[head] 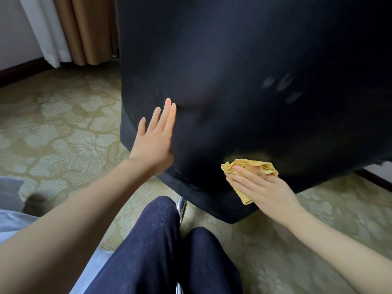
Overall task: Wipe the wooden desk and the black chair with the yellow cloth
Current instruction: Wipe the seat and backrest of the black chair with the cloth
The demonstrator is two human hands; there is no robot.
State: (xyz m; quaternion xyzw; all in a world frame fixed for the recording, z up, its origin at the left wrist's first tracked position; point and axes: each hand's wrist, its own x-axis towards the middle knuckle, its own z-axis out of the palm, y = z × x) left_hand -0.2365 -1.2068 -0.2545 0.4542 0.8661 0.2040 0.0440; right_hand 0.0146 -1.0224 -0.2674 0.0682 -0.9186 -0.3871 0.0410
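Carpet [63,124]; yellow cloth [248,166] beneath right hand grip [261,187], against black chair [233,81].

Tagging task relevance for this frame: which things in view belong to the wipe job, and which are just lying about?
In the job:
black chair
yellow cloth
right hand, pressing the cloth on the chair
left hand, flat against the chair

Just there:
patterned carpet
curtains
white fabric at lower left

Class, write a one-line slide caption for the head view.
Right hand presses the yellow cloth against the black chair; left hand rests flat on it.
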